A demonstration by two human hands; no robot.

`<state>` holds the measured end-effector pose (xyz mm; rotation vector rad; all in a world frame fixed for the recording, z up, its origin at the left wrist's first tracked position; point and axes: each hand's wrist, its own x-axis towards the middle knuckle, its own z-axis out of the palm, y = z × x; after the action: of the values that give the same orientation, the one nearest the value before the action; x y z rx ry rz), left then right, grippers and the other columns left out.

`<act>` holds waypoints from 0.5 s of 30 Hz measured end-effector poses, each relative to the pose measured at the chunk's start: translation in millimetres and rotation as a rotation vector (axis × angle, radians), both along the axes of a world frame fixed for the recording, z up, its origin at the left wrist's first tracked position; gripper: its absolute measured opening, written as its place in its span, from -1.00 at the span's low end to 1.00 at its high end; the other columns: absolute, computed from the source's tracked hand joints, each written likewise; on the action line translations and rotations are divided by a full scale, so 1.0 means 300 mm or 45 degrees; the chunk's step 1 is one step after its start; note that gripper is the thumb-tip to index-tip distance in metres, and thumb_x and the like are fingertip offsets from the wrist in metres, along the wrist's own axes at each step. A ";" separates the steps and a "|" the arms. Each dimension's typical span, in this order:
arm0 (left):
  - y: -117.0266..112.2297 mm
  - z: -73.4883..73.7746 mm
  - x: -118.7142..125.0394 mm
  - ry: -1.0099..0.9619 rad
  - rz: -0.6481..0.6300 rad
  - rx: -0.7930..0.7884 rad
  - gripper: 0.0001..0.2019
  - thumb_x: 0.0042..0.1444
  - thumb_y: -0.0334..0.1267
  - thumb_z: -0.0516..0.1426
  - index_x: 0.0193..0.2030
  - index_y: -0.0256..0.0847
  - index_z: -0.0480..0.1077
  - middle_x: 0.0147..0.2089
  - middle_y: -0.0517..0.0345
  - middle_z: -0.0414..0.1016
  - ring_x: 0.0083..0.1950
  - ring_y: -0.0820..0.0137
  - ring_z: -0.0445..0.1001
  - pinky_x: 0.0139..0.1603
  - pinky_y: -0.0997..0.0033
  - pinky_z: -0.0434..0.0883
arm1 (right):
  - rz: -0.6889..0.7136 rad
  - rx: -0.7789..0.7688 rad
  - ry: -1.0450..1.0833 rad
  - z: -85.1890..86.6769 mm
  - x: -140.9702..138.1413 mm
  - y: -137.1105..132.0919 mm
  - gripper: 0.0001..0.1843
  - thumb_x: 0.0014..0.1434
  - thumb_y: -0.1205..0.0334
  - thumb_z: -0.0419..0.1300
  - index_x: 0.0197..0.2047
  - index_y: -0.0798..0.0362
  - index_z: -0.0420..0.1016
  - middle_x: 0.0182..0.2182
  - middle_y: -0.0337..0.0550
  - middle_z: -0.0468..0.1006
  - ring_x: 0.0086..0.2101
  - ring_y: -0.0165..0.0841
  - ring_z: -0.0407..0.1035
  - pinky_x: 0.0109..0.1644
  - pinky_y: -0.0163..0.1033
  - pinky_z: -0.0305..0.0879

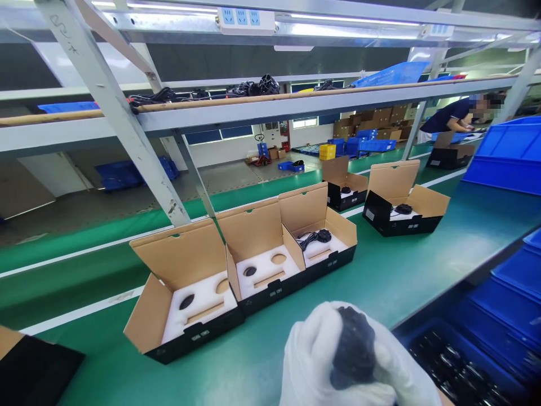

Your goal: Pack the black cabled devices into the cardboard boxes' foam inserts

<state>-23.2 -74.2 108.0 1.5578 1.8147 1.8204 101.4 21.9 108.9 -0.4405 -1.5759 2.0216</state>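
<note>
Green conveyor belt (401,270), five open cardboard boxes (186,293) on it

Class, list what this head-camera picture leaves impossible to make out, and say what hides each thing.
- Dark part, head view: gloved fingers wrap it; its shape is unclear.
- Which hand holds it: the bottom edge cuts off the wrists.
- Blue bin contents: blurred.
- Labels on the nearest box: too small.

A single head-worn camera looks forward and down across the green bench (401,270), close above the near edge, facing the row of open cartons beyond, under the metal shelf frame (253,110)
</note>
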 end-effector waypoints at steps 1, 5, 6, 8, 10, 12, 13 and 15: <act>0.007 0.025 -0.015 -0.079 -0.089 0.036 -0.29 -0.14 -0.10 0.46 0.17 0.16 0.31 0.12 0.08 0.49 0.05 0.07 0.51 0.10 0.04 0.50 | -0.010 0.081 -0.028 0.024 0.004 0.005 -0.16 0.00 -0.45 0.24 0.25 -0.19 0.40 0.02 0.01 0.58 0.01 0.02 0.48 -0.04 0.03 0.49; 0.006 0.136 -0.106 -0.783 -0.553 -0.213 -0.29 -0.06 0.37 0.25 0.04 -0.13 0.30 -0.04 -0.05 0.54 -0.12 0.15 0.55 -0.06 0.12 0.53 | -0.114 0.552 -0.138 0.109 0.003 0.059 -0.19 0.01 -0.29 0.36 0.28 -0.19 0.38 -0.10 -0.08 0.61 -0.09 -0.06 0.51 0.06 0.01 0.45; 0.001 0.166 -0.132 -0.853 -0.601 -0.268 -0.27 0.00 0.44 0.15 0.03 -0.17 0.30 -0.04 -0.09 0.53 -0.10 0.14 0.54 -0.03 0.10 0.52 | -0.180 0.846 -0.147 0.133 -0.009 0.073 -0.13 0.01 -0.17 0.42 0.34 -0.23 0.28 -0.07 -0.11 0.60 -0.12 -0.11 0.52 0.07 -0.01 0.45; -0.004 0.222 -0.180 -0.813 -0.601 -0.255 -0.36 0.16 0.37 0.04 0.05 -0.19 0.33 0.05 -0.08 0.50 0.09 0.13 0.47 0.21 0.07 0.41 | -0.340 1.559 -0.092 0.195 -0.051 0.088 0.00 0.05 0.09 0.44 0.45 -0.27 0.03 0.08 -0.10 0.55 -0.09 -0.14 0.52 0.04 -0.04 0.45; 0.008 0.255 -0.226 -0.754 -0.644 -0.187 -0.46 0.26 0.24 0.02 0.11 -0.17 0.35 0.21 -0.04 0.41 0.31 0.16 0.29 0.44 0.12 0.16 | -0.412 2.080 0.011 0.276 -0.110 0.080 -0.07 0.09 0.24 0.37 0.44 -0.20 0.04 0.18 -0.06 0.48 -0.02 -0.14 0.50 0.01 -0.08 0.46; 0.034 0.238 -0.271 -0.820 -0.719 -0.227 -0.44 0.27 0.23 0.00 0.16 -0.16 0.35 0.27 -0.01 0.37 0.42 0.18 0.14 0.51 0.16 0.00 | -0.409 2.235 0.032 0.364 -0.173 0.065 -0.33 0.14 0.22 0.33 0.30 -0.12 0.28 0.08 -0.09 0.56 -0.06 -0.19 0.52 -0.07 -0.16 0.48; 0.047 0.206 -0.293 -0.890 -0.762 -0.281 -0.39 0.25 0.28 -0.03 0.15 -0.18 0.36 0.25 -0.03 0.40 0.43 0.14 0.15 0.51 0.12 0.01 | -0.438 2.205 0.027 0.403 -0.206 0.061 -0.45 0.14 0.16 0.33 0.20 -0.10 0.37 0.01 -0.11 0.59 -0.10 -0.22 0.53 -0.10 -0.19 0.49; 0.056 0.100 -0.333 -1.063 -0.844 -0.447 -0.23 0.18 0.41 -0.15 0.10 -0.24 0.41 0.10 -0.15 0.50 0.32 0.00 0.31 0.45 -0.07 0.12 | -0.626 2.017 -0.023 0.458 -0.273 0.079 -0.51 0.11 0.05 0.36 0.10 -0.09 0.42 -0.05 -0.14 0.60 -0.11 -0.23 0.53 -0.08 -0.20 0.49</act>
<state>-123.0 -57.4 137.9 0.8831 0.9874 1.3948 19.6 45.6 246.3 -0.1377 -2.1923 0.0856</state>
